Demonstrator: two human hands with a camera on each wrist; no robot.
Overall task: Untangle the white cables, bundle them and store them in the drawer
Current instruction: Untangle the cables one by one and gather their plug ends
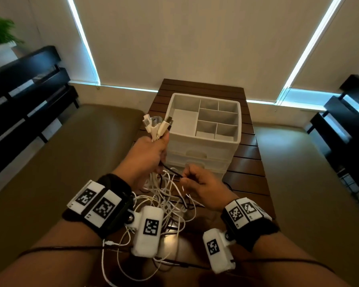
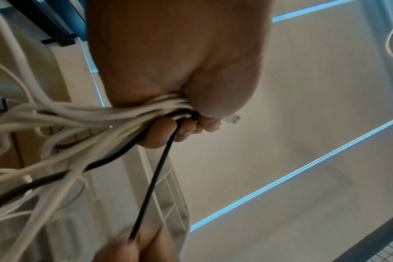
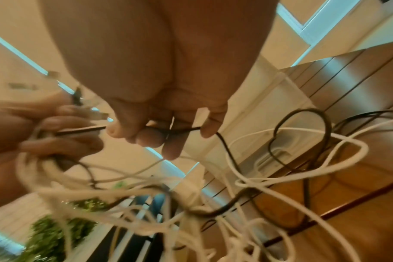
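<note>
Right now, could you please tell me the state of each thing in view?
left hand: grips the cable ends
right hand: pinches the black cable
white cables: still tangled, loose
drawers: all closed
organiser top tray: nothing in its compartments

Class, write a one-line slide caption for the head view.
Left hand grips white cables' plug ends while right hand pinches a black cable.

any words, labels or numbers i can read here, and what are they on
None: no words, brand or numbers can be read in any view.
Wrist bands and wrist cameras: black-and-white square marker patterns only, no letters.
Drawer unit: no label shows.
Cable plugs: any marks are too small to read.
</note>
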